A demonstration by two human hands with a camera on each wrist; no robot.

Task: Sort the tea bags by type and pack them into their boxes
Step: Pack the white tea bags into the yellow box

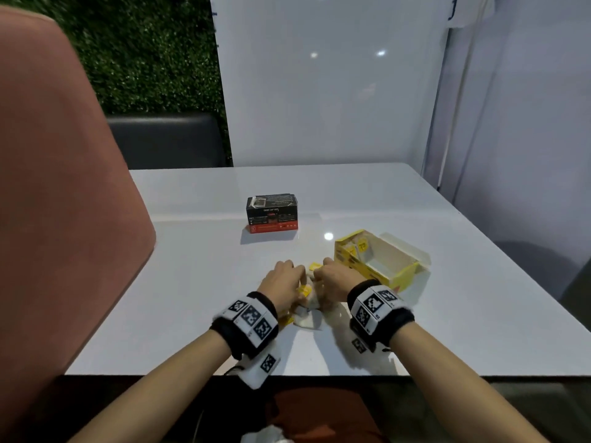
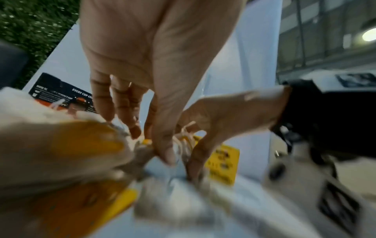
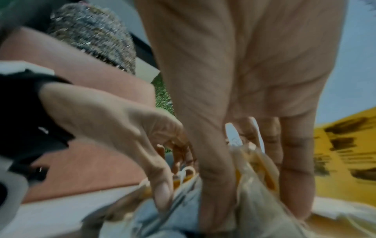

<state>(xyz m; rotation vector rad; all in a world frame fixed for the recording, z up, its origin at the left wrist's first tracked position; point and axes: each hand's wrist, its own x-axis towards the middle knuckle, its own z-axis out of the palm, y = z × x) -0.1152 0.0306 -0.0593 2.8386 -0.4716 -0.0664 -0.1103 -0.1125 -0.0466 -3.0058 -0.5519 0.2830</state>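
Observation:
A small heap of tea bags [image 1: 308, 310] with yellow tags lies on the white table [image 1: 192, 282] between my hands. My left hand [image 1: 295, 273] bends down over the heap, and in the left wrist view the left hand [image 2: 150, 143] pinches a bag and tag between thumb and fingers. My right hand [image 1: 319, 273] is beside it; in the right wrist view the right hand [image 3: 254, 185] grips a bunch of tea bags [image 3: 256, 201] between thumb and fingers. An open yellow box [image 1: 380, 263] with some bags inside stands just right. A shut black and red box [image 1: 271, 215] stands farther back.
A pink chair back [image 1: 64, 187] rises at the left of the table. A dark seat [image 1: 166, 139] and a white wall panel [image 1: 319, 91] stand behind. The table's near edge [image 1: 224, 375] runs under my forearms. A loose yellow tag [image 2: 223, 162] lies by the right fingers.

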